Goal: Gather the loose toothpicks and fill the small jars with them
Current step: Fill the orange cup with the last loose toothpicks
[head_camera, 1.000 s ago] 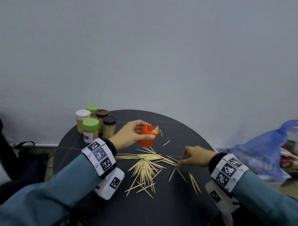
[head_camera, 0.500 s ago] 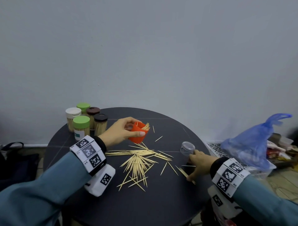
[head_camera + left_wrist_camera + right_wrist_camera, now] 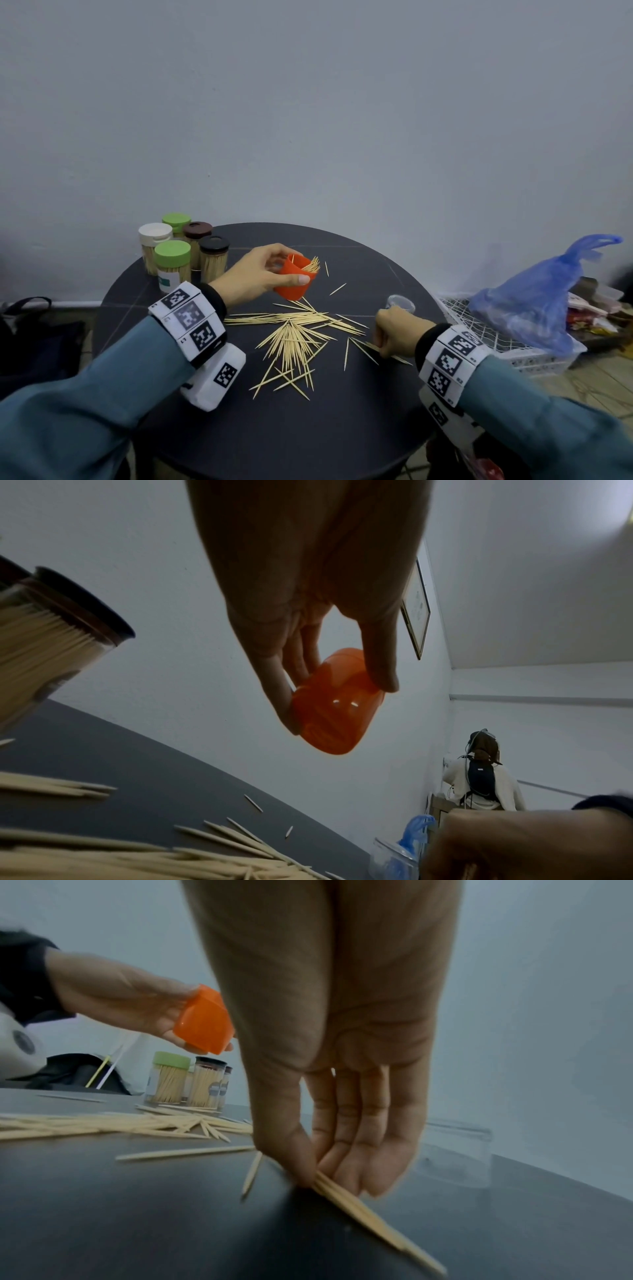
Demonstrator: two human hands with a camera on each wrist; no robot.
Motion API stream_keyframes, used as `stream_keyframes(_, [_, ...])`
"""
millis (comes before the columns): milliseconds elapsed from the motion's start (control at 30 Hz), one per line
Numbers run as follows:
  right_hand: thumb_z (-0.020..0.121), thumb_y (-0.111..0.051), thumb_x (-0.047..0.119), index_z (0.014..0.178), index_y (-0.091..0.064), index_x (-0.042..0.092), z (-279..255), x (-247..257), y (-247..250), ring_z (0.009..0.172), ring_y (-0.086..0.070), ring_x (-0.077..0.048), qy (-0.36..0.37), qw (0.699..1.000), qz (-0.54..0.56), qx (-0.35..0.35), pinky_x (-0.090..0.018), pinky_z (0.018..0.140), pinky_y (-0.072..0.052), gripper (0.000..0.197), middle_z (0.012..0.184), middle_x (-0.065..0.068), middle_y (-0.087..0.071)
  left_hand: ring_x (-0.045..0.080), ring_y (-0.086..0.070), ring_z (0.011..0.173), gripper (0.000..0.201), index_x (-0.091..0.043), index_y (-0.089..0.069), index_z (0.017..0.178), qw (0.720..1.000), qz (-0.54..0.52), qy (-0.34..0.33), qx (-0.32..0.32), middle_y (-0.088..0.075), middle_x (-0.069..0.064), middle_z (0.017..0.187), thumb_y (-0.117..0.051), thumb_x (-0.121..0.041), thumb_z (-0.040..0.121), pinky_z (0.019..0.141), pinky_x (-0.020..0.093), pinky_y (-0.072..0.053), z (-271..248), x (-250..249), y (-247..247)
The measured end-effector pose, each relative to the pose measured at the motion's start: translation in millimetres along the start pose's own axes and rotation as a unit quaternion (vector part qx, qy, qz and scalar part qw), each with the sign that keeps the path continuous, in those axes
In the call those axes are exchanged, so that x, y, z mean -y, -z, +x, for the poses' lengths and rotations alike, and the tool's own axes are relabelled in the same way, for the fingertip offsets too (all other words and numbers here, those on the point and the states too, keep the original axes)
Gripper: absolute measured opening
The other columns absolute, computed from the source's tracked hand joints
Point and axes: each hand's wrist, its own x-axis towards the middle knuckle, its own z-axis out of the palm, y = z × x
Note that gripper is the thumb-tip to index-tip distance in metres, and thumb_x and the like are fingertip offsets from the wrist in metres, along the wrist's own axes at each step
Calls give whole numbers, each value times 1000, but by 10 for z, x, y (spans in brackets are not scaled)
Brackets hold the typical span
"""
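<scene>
Toothpicks (image 3: pixel 294 337) lie scattered at the middle of the round table (image 3: pixel 308 428), the heap fanning toward 6 o'clock. The left hand (image 3: pixel 255 275) holds the orange jar (image 3: pixel 294 279) tilted above the table at 12 o'clock, thumb and fingers curled round it, a few picks poking out. At 3 o'clock the right hand (image 3: pixel 339 1069) pinches a small bundle (image 3: pixel 363 1207) against the tabletop between thumb and pressed-together fingers. Beside it stands a clear jar (image 3: pixel 400 303). Five capped jars (image 3: pixel 185 253) cluster at 10 o'clock.

Dim, even light; wrist views perhaps blurred.
</scene>
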Motion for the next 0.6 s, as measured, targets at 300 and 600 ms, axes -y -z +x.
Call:
stream_keyframes(300, [81,-68,11,99,-67,8,391,272,90,92,-63,-19,89,993,38,-73,-22,79,-47,19,100,-8,-69,10,-53,110,49,-20,-53,122,1000,-2,-7,-1,-56,-4,120,-73,-24,78,78,13,-43,3,11,38])
stream_keyframes(600, [75,-63,62,139,-34,13,389,235,32,127,-37,-25,-20,999,18,45,-42,104,-37,85,135,-8,-34,5,-52,102,43,-21,-54,119,1000,-6,-13,-8,-56,-7,113,-72,-22,79,72,10,-44,11,-2,78])
